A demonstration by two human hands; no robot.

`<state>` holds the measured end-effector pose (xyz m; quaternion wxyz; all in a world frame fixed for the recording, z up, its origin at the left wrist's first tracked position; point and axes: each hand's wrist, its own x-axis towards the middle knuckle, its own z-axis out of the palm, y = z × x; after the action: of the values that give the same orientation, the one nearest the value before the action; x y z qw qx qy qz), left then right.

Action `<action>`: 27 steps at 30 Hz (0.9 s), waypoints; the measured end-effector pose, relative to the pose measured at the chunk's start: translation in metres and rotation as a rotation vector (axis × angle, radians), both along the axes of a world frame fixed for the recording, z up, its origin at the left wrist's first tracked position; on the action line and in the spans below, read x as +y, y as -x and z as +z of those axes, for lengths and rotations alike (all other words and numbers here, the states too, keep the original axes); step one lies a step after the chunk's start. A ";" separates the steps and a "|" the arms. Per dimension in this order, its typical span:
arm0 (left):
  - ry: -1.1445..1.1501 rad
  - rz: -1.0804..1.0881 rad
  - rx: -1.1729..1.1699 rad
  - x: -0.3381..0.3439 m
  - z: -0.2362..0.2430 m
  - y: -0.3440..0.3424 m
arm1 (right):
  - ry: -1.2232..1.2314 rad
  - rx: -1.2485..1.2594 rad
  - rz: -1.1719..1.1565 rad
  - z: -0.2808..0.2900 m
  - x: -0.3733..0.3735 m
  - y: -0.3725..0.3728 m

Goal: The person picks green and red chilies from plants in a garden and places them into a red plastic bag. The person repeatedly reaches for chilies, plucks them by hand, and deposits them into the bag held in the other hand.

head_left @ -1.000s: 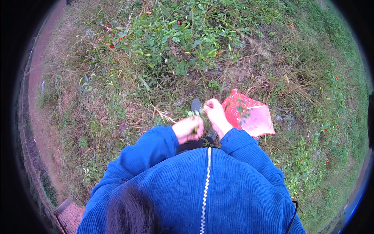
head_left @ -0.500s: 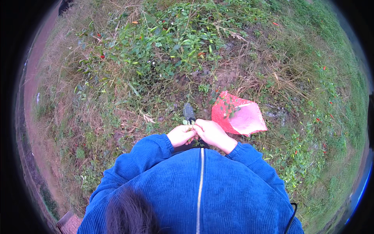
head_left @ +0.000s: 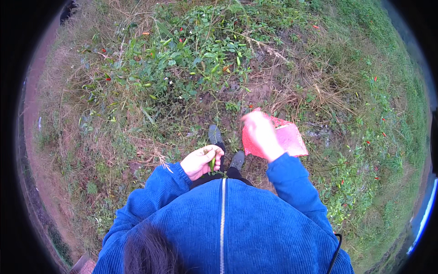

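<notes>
My left hand [head_left: 200, 162] is closed in front of my body. Between its thumb and fingers hangs a green chili pepper [head_left: 212, 165]. Smeared by motion, my right hand [head_left: 261, 133] is over the left part of a red bag [head_left: 292, 140]; its fingers are too blurred to read. The bag lies on the ground to the right of my feet, with a lighter pink inner side showing. A small bit of green lies at its upper edge.
Chili plants [head_left: 200, 59] with green and red peppers grow ahead of me. More plants with red peppers [head_left: 365, 150] stand at the right. Dry grass [head_left: 326, 93] covers ground beyond the bag. My grey shoes [head_left: 215, 134] are just ahead of my body.
My hands were together over the chili stems. The right hand has moved right and forward over the bag, while the left stays near my body with a green chili pepper.
</notes>
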<state>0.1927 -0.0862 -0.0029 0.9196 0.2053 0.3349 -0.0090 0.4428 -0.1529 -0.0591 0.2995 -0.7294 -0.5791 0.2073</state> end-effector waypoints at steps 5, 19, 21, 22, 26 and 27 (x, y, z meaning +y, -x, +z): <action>0.092 0.001 0.054 0.021 -0.041 -0.032 | 0.292 0.044 -0.189 -0.047 0.047 -0.071; -0.763 -0.470 0.637 0.071 -0.099 -0.084 | 0.464 0.916 -0.244 -0.069 0.027 0.036; -0.779 -0.444 0.610 0.070 -0.108 -0.080 | 0.430 0.880 -0.296 -0.067 0.028 0.045; -0.857 -0.439 0.612 0.069 -0.111 -0.077 | 0.412 0.822 -0.280 -0.066 0.029 0.048; -1.039 -0.438 0.521 0.068 -0.105 -0.065 | 0.393 0.638 -0.213 -0.058 0.030 0.055; -0.633 -0.383 0.432 0.073 -0.100 -0.063 | 0.386 0.604 -0.176 -0.056 0.030 0.055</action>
<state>0.2557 -0.0127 -0.1033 0.7015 0.5294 0.4619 -0.1193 0.3879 -0.1229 -0.1147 0.3306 -0.7254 -0.3496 0.4922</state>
